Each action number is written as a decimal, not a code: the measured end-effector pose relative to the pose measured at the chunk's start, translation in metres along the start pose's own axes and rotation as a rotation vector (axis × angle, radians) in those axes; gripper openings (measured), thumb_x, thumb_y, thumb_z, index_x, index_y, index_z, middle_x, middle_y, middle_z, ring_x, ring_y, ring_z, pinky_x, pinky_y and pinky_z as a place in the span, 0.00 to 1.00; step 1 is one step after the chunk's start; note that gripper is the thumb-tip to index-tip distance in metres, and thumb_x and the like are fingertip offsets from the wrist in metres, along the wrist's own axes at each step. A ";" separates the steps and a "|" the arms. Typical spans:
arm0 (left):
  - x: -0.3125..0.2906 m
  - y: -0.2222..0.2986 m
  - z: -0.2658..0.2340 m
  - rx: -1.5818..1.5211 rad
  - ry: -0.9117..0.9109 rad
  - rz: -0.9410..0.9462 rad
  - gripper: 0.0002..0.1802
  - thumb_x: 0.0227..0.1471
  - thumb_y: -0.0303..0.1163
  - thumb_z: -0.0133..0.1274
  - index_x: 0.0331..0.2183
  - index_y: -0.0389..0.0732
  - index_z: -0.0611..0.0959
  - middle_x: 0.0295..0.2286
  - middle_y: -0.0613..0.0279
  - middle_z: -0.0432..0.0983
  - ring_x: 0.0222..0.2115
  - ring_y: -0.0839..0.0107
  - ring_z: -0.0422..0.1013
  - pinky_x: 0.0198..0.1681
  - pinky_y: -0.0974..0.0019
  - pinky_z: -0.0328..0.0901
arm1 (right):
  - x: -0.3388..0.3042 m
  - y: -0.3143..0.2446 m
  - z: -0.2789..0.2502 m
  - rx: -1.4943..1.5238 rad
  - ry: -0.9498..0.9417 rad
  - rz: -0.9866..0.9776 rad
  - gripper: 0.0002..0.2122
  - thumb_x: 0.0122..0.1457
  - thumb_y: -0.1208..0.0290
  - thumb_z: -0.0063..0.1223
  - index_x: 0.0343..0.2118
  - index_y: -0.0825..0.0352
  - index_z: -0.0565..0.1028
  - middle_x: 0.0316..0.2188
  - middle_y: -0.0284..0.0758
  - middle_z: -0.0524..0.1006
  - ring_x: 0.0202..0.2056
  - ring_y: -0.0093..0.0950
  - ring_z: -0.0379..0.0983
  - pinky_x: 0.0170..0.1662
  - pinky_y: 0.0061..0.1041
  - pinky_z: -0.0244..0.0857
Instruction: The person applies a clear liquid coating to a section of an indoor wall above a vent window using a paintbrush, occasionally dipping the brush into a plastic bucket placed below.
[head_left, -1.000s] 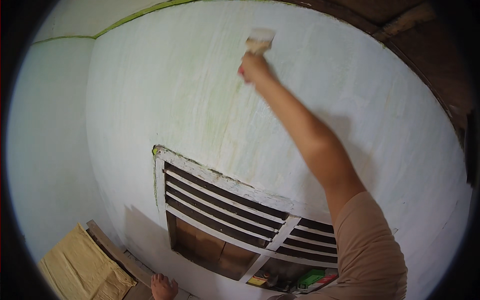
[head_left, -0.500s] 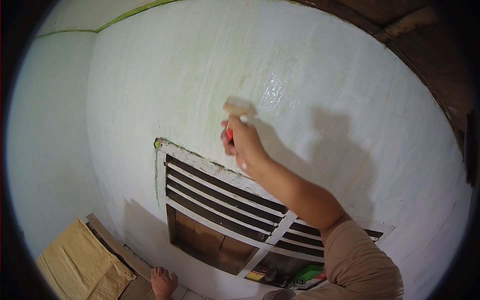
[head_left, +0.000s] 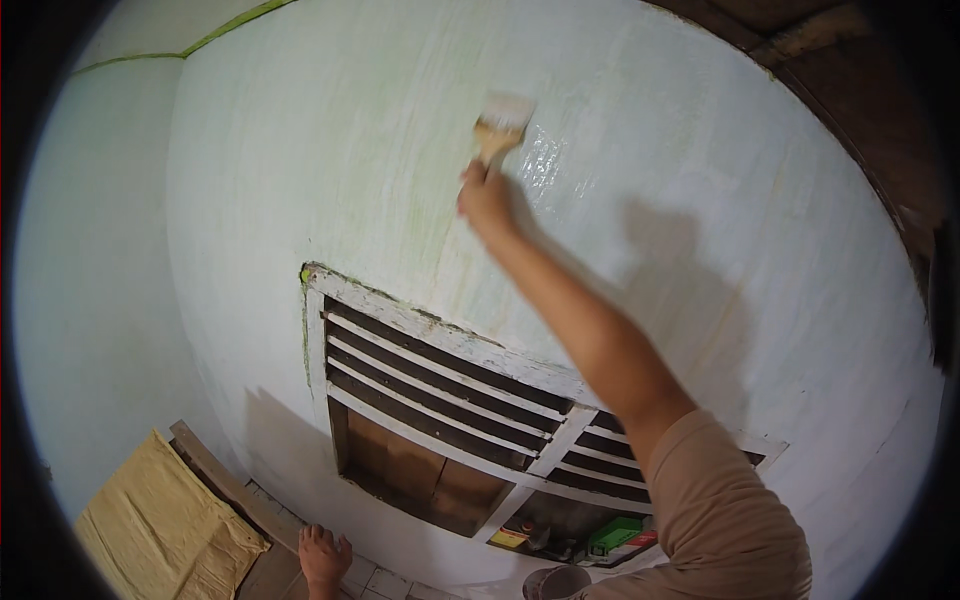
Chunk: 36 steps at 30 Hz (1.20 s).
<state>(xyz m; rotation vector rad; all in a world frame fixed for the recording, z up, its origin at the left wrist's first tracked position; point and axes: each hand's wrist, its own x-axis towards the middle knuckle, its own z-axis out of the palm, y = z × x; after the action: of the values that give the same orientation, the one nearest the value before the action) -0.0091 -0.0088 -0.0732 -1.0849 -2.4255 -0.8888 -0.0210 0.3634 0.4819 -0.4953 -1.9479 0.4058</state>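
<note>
My right hand (head_left: 487, 203) is closed round the handle of a wide, flat paintbrush (head_left: 498, 132). The brush points upward, its pale bristles against the white and green-streaked wall (head_left: 390, 150) above the window frame. Just right of the brush, a wet patch (head_left: 543, 165) glistens. Low in the view, my left hand (head_left: 323, 562) rests by the end of a wooden board (head_left: 240, 495), fingers a little bent and apart, with no object seen in it. Whatever lies under its palm is hidden.
Below the brush is a white slatted window frame (head_left: 565, 440) with chipped paint. A green item (head_left: 614, 537) and other things sit in its lower right opening. A round container (head_left: 556, 583) is at the bottom, a yellowish cloth-like sheet (head_left: 165, 520) at lower left.
My right hand has moved upward with the paintbrush, its bristles now higher on the wall. My left hand stays almost in place. The view has shifted slightly, showing more of the round container.
</note>
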 end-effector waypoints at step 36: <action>0.000 -0.002 0.002 -0.003 0.014 0.014 0.11 0.43 0.33 0.60 0.20 0.36 0.78 0.28 0.49 0.73 0.35 0.50 0.70 0.45 0.50 0.66 | -0.153 0.000 0.034 0.696 -0.223 0.387 0.18 0.74 0.58 0.32 0.44 0.73 0.64 0.23 0.43 0.75 0.12 0.32 0.70 0.15 0.31 0.67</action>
<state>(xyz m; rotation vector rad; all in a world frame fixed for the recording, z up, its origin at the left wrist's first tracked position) -0.0111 -0.0087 -0.0750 -1.0921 -2.4025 -0.8930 0.0060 0.2832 0.3498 -0.3704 -1.7595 1.3740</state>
